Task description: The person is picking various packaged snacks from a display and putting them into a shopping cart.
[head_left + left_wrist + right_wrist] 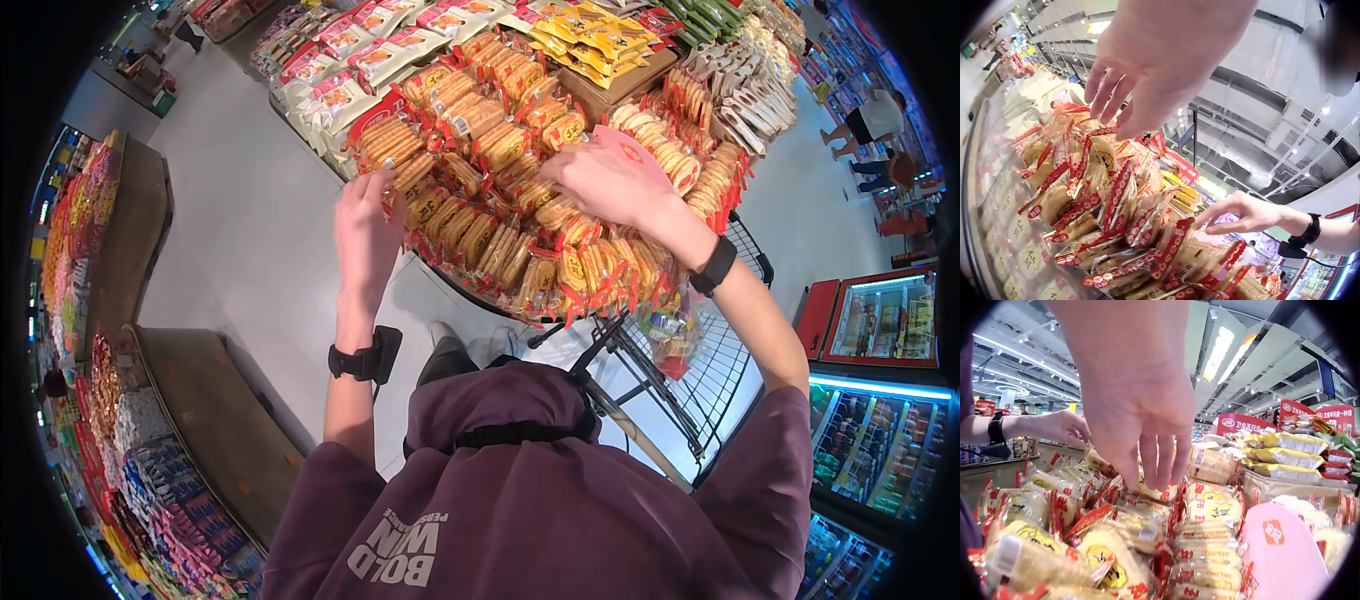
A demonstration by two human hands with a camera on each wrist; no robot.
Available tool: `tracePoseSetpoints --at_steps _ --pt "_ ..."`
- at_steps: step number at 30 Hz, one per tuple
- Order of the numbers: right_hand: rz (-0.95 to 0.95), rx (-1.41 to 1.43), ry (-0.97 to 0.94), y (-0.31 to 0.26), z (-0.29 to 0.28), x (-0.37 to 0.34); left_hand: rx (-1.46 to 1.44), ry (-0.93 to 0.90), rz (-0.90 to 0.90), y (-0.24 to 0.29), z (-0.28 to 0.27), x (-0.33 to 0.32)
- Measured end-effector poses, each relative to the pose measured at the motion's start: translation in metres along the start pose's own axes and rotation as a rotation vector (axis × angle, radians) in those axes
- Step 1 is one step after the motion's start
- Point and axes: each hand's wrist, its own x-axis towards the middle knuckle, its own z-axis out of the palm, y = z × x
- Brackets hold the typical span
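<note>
Clear packs of round, flat biscuits or cakes (pixel 480 235) with red-printed ends stand in tight rows on the display. My left hand (pixel 362 230) reaches over its left edge, fingertips right at the red ends of the packs (pixel 1079 162) in the left wrist view. Over the middle rows is my right hand (pixel 615 185), its fingers pointing down. In the right wrist view those fingers (pixel 1165 459) overlap the packs, and their tips hang loosely bent with nothing gripped. A pink rounded board (pixel 1285 550) stands among the packs beside the right hand.
Yellow bags (pixel 595 40) and white-and-pink bags (pixel 385 50) lie at the back of the display. A wire shopping cart (pixel 700 370) stands close on the right. Curved shelves (pixel 200 420) line the left side; lit coolers (pixel 880 440) stand at far right.
</note>
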Motion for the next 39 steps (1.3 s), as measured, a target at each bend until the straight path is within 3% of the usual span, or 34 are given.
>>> tracePoseSetpoints --at_steps 3,4,8,16,19,20,24,27,30,33,37,39 --pt "0.009 -0.024 -0.078 0.001 -0.012 0.032 -0.024 -0.033 -0.016 -0.003 0.009 0.004" --pt "-0.056 -0.030 0.042 0.008 -0.002 0.039 -0.026 -0.067 -0.024 -0.003 0.011 0.006" --pt "-0.122 -0.048 0.095 0.023 0.023 0.060 0.092 -0.083 0.030 -0.007 0.018 0.010" --pt "-0.209 -0.130 0.209 0.031 0.037 0.064 -0.018 0.102 -0.020 0.005 -0.009 0.005" --pt "-0.143 0.027 0.223 0.029 0.012 0.050 -0.109 0.133 -0.053 0.021 -0.020 0.000" --pt "-0.001 0.008 0.166 0.026 -0.005 0.042 -0.158 0.130 -0.065 0.024 -0.023 -0.003" --pt "0.176 0.083 0.220 0.044 -0.037 -0.003 -0.307 0.064 -0.144 0.040 -0.025 -0.016" --pt "0.314 0.150 -0.105 0.063 -0.048 -0.039 -0.394 -0.031 -0.160 0.062 -0.021 -0.017" --pt "0.631 0.397 -0.376 0.059 -0.042 -0.060 -0.470 -0.066 -0.103 0.087 -0.004 -0.016" --pt "0.474 0.359 -0.365 0.068 -0.018 -0.076 -0.415 -0.107 -0.014 0.109 0.011 -0.014" --pt "0.304 0.277 -0.312 0.072 -0.001 -0.081 -0.461 -0.187 -0.037 0.129 0.020 -0.011" --pt "0.345 0.287 -0.369 0.071 -0.004 -0.078 -0.476 -0.171 -0.031 0.134 0.023 -0.012"
